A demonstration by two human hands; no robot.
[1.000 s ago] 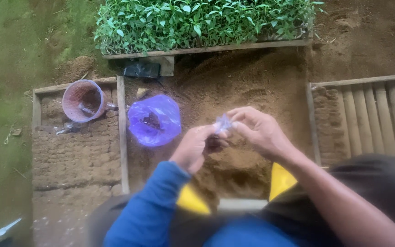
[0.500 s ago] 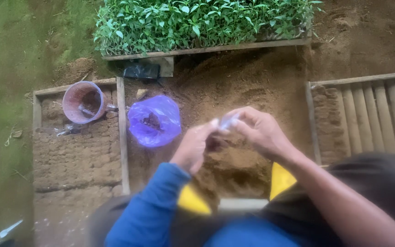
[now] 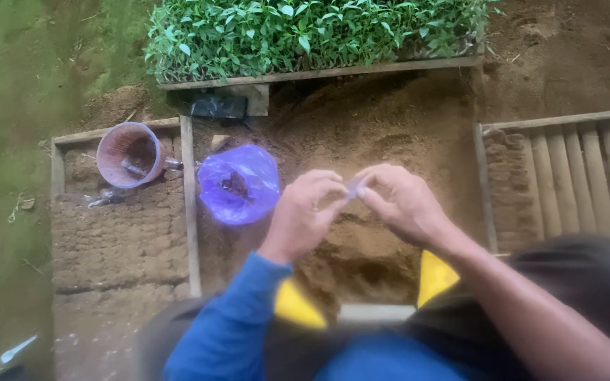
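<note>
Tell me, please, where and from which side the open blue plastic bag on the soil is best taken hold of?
Probably by its rim, from above: the blue plastic bag sits on the soil with its mouth open upward and dark contents inside, so pinching the thin rim should keep it from spilling.

Green seedlings (image 3: 305,32), brown soil (image 3: 375,134), purple translucent bag (image 3: 240,183), pinkish ribbed basket (image 3: 130,154), blue sleeve (image 3: 227,324), yellow patches (image 3: 435,276).

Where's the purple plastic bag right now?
In the head view, the purple bag lies open on the soil, left of the left hand, right of the wooden rail.
</note>
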